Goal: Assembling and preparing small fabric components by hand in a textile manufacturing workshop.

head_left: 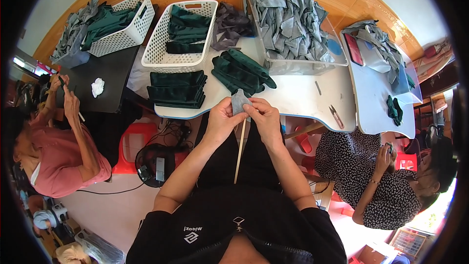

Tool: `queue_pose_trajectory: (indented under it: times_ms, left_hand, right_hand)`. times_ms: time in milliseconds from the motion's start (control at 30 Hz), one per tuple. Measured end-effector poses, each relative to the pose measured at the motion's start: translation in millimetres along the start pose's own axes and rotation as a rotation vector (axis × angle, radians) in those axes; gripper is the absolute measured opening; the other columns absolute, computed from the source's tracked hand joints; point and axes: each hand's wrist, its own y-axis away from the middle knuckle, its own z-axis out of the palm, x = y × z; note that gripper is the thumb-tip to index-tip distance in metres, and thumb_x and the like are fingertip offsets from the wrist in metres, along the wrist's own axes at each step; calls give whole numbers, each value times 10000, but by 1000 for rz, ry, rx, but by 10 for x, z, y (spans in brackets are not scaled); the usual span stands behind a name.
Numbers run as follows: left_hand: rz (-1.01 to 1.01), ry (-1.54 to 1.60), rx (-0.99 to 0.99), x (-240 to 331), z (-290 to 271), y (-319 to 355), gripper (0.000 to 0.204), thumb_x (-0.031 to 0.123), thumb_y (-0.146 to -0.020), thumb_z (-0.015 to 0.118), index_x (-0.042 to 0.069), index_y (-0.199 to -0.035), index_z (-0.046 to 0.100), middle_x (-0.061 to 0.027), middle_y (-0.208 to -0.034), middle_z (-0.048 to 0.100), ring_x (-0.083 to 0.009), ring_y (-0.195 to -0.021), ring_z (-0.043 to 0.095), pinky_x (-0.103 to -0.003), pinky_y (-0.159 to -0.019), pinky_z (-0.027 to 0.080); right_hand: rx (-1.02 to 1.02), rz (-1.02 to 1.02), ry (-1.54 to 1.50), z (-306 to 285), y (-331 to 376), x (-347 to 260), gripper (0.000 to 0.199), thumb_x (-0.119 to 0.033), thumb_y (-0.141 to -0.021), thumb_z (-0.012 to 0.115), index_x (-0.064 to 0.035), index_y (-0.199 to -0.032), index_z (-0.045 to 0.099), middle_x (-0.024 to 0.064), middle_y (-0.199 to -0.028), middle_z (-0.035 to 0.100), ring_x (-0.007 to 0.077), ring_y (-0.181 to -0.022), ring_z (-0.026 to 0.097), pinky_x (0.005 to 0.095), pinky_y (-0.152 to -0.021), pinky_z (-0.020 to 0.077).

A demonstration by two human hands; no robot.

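A small grey fabric piece (239, 101) is pinched between both my hands at the near table edge. My left hand (221, 121) grips its left side, thumb pressed in front. On its other side my right hand (265, 119) closes on the same cloth, the two thumbs almost meeting. Below the thumbs a thin pale wooden stick (240, 151) runs down toward my lap; its upper end is hidden at the cloth. Just beyond my fingers lies a loose pile of dark green velvety fabric pieces (242, 72). Left of that, more green pieces sit in a neat folded stack (177, 89).
Behind are a white basket (149, 61) of green pieces and a clear bin (303, 67) heaped with grey cloth. Small snips (336, 117) lie on the white table (298, 84). One person (68, 156) sits at left, another (376, 181) at right, both with raised hands.
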Motion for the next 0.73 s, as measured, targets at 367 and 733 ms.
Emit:
queue_pose_trajectory:
  times_ms: [367,733]
  left_hand:
    - [-61,23,-64,16,-273,-137,452,-87,-1169,1003,1,-1565,804,-106,-1429,941,-145,-1224,927,-330,-1088,779]
    - [-298,601,-282,-283,-767,-93,521,154,-1312,903,37,-1802,771,-131,-1664,890,-271,-1535,876,-513,-1319,743]
  right_hand:
    - [-7,50,21,20,-93,-23,185,-147,-1246,995,34,-1236,1036,79,-1291,899,146,-1171,796,334,-1076,597]
    - [61,-67,185,455,59,-180,217,-136,-1177,1054,25,-1083,944,35,-1134,799,111,-1030,692,317,-918,541]
